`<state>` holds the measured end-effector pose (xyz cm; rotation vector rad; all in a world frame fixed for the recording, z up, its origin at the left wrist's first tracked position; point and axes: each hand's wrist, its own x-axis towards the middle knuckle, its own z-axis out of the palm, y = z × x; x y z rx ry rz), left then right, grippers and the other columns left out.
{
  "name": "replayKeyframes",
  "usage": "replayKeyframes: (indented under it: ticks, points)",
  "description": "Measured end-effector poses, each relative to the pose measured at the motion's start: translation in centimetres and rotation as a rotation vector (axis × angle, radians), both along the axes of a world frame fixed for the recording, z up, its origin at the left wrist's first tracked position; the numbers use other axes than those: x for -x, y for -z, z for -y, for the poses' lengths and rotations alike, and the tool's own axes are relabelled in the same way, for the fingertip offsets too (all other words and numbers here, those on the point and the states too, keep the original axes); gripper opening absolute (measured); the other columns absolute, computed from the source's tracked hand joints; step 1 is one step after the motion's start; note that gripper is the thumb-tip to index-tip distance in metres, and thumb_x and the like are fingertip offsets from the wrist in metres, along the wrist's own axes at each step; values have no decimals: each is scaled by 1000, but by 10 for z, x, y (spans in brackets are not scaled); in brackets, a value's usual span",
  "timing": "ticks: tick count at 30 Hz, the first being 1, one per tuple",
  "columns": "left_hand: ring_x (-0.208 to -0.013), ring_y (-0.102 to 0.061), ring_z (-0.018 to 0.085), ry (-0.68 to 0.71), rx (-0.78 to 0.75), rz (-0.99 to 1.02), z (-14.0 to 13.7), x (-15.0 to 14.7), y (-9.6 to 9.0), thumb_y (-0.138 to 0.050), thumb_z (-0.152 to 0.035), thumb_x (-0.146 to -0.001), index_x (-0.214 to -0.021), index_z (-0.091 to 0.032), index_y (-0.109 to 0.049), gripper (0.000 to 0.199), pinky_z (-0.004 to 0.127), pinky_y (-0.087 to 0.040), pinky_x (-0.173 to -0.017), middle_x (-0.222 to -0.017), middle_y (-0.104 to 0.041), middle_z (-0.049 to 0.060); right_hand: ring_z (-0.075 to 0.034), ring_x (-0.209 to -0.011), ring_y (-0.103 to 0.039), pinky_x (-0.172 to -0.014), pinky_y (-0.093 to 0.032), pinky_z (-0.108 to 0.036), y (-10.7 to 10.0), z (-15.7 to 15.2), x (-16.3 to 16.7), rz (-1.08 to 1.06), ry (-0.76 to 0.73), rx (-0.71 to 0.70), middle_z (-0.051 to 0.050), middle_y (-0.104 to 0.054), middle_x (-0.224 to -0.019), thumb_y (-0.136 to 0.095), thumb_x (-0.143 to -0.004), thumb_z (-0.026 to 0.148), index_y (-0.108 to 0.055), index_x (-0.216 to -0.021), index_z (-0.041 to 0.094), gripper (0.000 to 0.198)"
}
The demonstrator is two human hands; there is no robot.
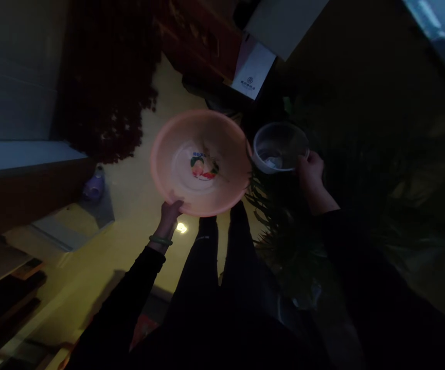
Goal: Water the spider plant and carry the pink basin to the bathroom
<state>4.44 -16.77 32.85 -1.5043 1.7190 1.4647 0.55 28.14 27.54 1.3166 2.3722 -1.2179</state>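
Dim room, pale yellowish glossy floor [127,198], dark red shaggy mat-like piece [106,113] at upper left. Round pink plastic basin [183,177] with printed fruit picture sits mid-view, above the floor, inside facing up. Left hand [171,210], pale green bangle [160,240] on wrist, grips the basin's near-left rim, thumb over the edge. Right hand [310,170] pinches the right rim of a round clear plastic bowl [289,144], tilted slightly; small whitish bit [273,162] at its bottom, too blurry to identify. Bowl is just right of basin; can't tell if rims touch. Long-leaved dark green plant [274,208] below bowl. White printed box or bag [255,69] beyond basin. Small purple object [94,186] at left, unclear. Both sleeves black, dark trousers [202,257] below basin.
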Motion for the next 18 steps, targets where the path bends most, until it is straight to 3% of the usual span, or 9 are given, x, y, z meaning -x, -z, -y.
replayKeyframes:
  ticks: [2, 5, 10, 13, 18]
  points:
    - [-88, -73, 17, 33, 13, -5, 10, 4, -17, -77, -15, -59, -117, -13, -76, 58, 24, -60, -75, -97, -79, 5, -15, -62, -58, -54, -49, -27, -25, 10, -11, -29, 69, 1, -3, -68, -81, -65, -98, 31, -72, -106, 16, 18]
    - [-85, -72, 16, 73, 33, 11, 21, 9, -45, -75, -14, -60, -111, -12, -77, 51, 24, -59, -74, -98, -79, 6, -11, -52, -50, -47, -40, -23, -74, 35, -31, -120, 112, 104, 1, -67, -76, -66, -91, 38, -73, -116, 18, 32]
    - [-85, -72, 16, 162, 9, -4, 33, 13, -93, -75, -14, -62, -104, -13, -77, 42, 25, -60, -75, -98, -79, 6, -12, -45, -47, -43, -40, -26, -150, 87, -64, -192, 131, 320, 2, -63, -69, -70, -86, 55, -76, -127, 20, 54]
    - [-83, -71, 16, 206, -7, -8, 34, 16, -116, -76, -14, -63, -103, -13, -76, 39, 26, -60, -75, -97, -79, 7, -13, -48, -51, -43, -43, -28, -175, 118, -85, -191, 183, 378, -2, -71, -80, -69, -85, 59, -77, -126, 19, 57]
    - [-78, -70, 15, 307, -52, 13, 20, 26, -142, -73, -10, -65, -99, -12, -74, 34, 25, -60, -72, -88, -77, 5, -18, -64, -61, -53, -51, -31, -191, 155, -121, -209, 280, 346, -8, -77, -96, -66, -83, 61, -77, -119, 17, 58]
